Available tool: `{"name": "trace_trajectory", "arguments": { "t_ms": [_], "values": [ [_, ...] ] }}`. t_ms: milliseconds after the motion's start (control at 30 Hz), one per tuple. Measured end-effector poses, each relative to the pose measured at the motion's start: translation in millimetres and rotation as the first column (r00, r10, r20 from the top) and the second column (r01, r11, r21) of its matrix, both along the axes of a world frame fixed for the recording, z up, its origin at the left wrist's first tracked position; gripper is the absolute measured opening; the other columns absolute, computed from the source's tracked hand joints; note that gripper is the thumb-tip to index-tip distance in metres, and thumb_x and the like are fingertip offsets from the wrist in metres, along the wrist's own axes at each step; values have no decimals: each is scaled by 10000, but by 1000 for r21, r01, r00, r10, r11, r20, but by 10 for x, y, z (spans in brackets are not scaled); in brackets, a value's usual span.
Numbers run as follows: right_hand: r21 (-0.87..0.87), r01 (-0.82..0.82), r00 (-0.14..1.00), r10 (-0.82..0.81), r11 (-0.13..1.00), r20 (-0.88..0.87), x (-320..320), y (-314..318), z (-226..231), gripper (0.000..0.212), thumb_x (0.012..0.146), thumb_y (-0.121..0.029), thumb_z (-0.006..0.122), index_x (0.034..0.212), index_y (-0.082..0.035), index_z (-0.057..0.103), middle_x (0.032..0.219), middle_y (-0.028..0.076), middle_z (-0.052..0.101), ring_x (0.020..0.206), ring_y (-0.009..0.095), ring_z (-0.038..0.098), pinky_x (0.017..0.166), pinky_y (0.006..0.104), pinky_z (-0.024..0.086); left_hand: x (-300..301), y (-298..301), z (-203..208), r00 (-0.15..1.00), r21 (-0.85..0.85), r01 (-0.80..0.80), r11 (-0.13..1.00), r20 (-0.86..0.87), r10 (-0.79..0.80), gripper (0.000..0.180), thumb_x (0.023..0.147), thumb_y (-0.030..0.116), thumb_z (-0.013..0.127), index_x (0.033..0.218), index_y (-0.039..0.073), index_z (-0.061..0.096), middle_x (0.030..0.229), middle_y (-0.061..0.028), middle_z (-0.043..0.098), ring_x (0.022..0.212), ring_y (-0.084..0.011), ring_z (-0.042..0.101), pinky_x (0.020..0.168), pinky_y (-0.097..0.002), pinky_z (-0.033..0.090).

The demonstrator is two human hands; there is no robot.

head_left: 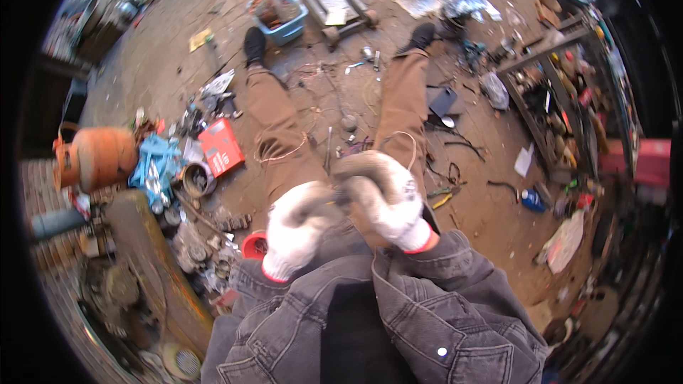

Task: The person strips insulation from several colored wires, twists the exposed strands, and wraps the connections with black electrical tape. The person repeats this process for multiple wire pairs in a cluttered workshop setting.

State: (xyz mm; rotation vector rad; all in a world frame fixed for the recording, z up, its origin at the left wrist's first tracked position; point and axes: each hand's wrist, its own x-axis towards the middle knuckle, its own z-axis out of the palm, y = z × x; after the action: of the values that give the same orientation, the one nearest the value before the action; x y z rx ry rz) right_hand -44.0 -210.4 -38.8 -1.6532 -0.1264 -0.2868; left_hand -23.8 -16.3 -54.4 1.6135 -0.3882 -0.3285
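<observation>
Both my hands wear white knitted gloves with red cuffs and meet in front of my lap. The closed fingers of my left hand [302, 224] pinch at the middle, where a small dark bit shows between the gloves. My right hand [384, 199] curls closed against it, its fingertips dirty grey. A thin pinkish wire [288, 154] bows out over my left leg, and a similar loop rises over my right leg; both run toward the gloves. Blur hides exactly how the fingers grip the wire.
Around my stretched legs lie scattered scrap and tools. On the left are a red box [220, 146], an orange gas cylinder [107, 158] and a red cup [250, 245]. Ahead stand a blue basin [292, 28] and a metal frame [331, 0]. A crate [523, 103] of parts is at right.
</observation>
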Motion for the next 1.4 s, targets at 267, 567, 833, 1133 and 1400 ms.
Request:
{"name": "trace_trajectory", "arguments": {
  "t_ms": [267,567,833,1133,1400],
  "values": [
    [106,-4,981,24,994,-190,-23,245,-250,193,1000,-145,571,1141,-30,635,1025,161,683,946,330,673,817,405,525,26,74,-230,895,-185,-368,911,-337,293,587,918,433,737,1189,-67,594,1020,-96,637,842,-140,608,732,-265,491],
    [359,116,946,8,926,-325,129,51,-480,192,1000,-180,570,1108,-40,644,1002,148,676,946,305,669,831,393,511,307,-100,-372,978,117,-148,982,-129,163,415,924,368,724,1011,-22,615,967,-65,565,870,-153,543,759,-293,459],
    [565,-124,809,412,816,-418,395,-66,-772,346,1006,-352,590,1055,-12,628,790,68,637,741,179,614,697,336,493,405,-147,-507,860,-217,-359,908,-455,231,438,997,363,626,1197,-20,554,1188,-141,623,810,-114,600,706,-246,504],
    [451,-275,706,496,849,-505,609,-134,-1156,402,979,-385,592,1160,-31,652,1095,156,679,1059,288,639,915,401,484,918,-155,-522,802,-547,-430,719,-597,26,299,1077,292,475,1228,75,614,993,-88,598,633,-137,545,526,-269,451],
    [55,-220,802,213,974,-559,806,-86,-1644,353,917,-258,681,1221,-87,632,1137,155,656,1057,337,633,906,428,502,1981,548,-16,877,-762,-479,435,-404,259,136,896,104,681,941,133,556,768,21,458,696,-114,394,641,-274,352]
  ]
}}
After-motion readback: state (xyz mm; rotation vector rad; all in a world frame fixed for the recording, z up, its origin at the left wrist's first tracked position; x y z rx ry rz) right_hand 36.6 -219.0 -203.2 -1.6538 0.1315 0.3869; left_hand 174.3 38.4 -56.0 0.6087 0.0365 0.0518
